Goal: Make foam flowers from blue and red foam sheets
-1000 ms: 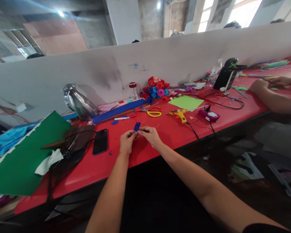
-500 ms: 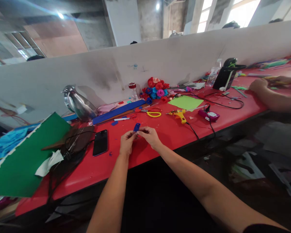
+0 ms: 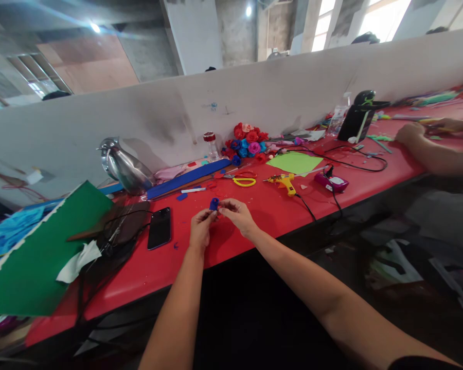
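Note:
A small rolled piece of blue craft paper stands upright between my two hands, just above the red table. My left hand pinches its lower end. On its right side, the fingertips of my right hand are closed on it too. Beyond the hands lie yellow-handled scissors, a white stick and blue scraps. A yellow glue gun rests to the right. Left of my hands is a black phone.
A steel jug, a long blue strip and a bunch of paper flowers sit along the wall. A green board leans at left. A purple power socket and a light green sheet lie right. A co-worker's hands are far right.
The blue piece has turned upright and looks more tightly rolled in my fingers. Both hands have stayed almost in place.

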A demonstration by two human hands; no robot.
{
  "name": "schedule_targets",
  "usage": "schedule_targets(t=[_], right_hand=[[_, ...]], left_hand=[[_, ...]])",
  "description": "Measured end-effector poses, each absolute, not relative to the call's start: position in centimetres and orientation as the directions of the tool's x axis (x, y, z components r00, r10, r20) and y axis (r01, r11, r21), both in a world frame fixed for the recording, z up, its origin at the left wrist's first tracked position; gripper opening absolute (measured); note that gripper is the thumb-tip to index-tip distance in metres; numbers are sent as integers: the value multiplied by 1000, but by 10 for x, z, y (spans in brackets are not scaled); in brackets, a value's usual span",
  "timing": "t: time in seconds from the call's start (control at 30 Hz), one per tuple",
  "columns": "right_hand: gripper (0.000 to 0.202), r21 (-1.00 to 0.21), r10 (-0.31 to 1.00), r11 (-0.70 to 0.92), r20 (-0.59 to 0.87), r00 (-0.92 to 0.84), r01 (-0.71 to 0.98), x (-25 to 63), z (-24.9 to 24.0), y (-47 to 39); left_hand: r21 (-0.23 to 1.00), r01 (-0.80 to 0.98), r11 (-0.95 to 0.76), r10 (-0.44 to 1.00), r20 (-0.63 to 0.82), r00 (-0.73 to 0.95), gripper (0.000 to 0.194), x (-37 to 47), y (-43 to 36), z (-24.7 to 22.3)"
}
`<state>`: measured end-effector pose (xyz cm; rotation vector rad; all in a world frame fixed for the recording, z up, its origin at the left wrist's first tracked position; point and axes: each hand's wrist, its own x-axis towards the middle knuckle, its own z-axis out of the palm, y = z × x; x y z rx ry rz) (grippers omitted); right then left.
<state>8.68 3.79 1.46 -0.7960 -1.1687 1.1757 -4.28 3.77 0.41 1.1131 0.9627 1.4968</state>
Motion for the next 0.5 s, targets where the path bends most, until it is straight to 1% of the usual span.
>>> schedule_targets(t=[0.2,0.37,0.5], right_hand=[[24,-946,958,284,285,16,-159,83,29,32],[15,-955,958,286,283,45,-84,80,32,30],[18,-959,958,277,272,88,-59,79,33,31]], left_hand=[[941,-253,-224,972,196,-133,19,-42,39,4],[942,-233,-242,964,206,-166,16,-41,39,6],[946,-198,-255,956,216,-200,13,-40,39,6]])
